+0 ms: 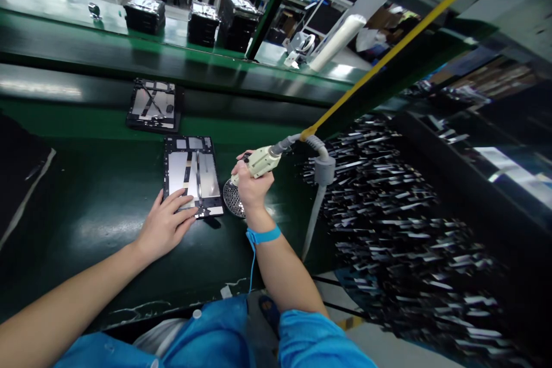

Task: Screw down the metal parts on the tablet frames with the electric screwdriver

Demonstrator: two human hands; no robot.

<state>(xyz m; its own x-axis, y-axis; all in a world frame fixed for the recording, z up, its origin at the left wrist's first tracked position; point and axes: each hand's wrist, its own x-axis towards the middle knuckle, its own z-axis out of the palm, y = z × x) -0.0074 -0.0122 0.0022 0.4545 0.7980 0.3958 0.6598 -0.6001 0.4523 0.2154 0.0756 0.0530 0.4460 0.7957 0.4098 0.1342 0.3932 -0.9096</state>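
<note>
My right hand (250, 184) grips a cream electric screwdriver (259, 162), its tip pointing down over a round perforated screw dish (231, 201). A grey hose and a yellow cable (388, 54) run from the tool's back end up to the right. My left hand (166, 223) lies flat with spread fingers on the near left corner of an open tablet chassis (192, 175), a black frame with silver plates, lying on the dark green bench. A blue wrist strap (263, 235) circles my right wrist.
A second open chassis (153, 104) lies farther back on the green conveyor (86, 121). Black boxes (144, 13) stand on the far bench beside a white roll (338, 40). A blurred dark rack of several small parts (409, 230) fills the right side.
</note>
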